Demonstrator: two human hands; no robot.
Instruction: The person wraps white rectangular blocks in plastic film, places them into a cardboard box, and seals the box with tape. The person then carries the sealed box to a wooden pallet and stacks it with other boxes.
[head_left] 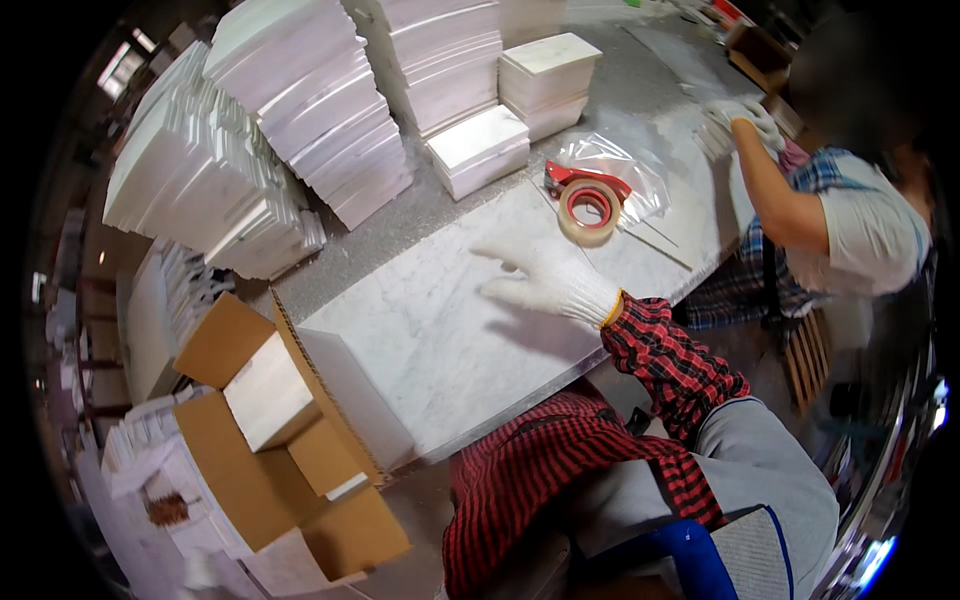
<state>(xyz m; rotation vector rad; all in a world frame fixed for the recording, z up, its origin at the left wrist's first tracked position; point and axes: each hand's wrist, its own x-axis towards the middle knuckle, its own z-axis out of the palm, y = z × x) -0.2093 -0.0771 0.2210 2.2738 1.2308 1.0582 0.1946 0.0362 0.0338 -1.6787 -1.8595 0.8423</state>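
My right hand (545,282), in a white knit glove with a red plaid sleeve, is spread flat just over a large white marble slab (430,340) on the bench and holds nothing. A roll of tan tape in a red dispenser (590,205) lies a short way beyond its fingertips, partly on a clear plastic bag (625,165). My left forearm (530,470), in the same plaid, is bent low in front of the slab's near edge. Its hand is hidden.
Tall stacks of white marble tiles (310,100) fill the back and left of the bench, with two short stacks (480,150) near the tape. An open cardboard box (270,400) holding a white tile stands at the left. A co-worker's gloved hands (740,120) work at the right.
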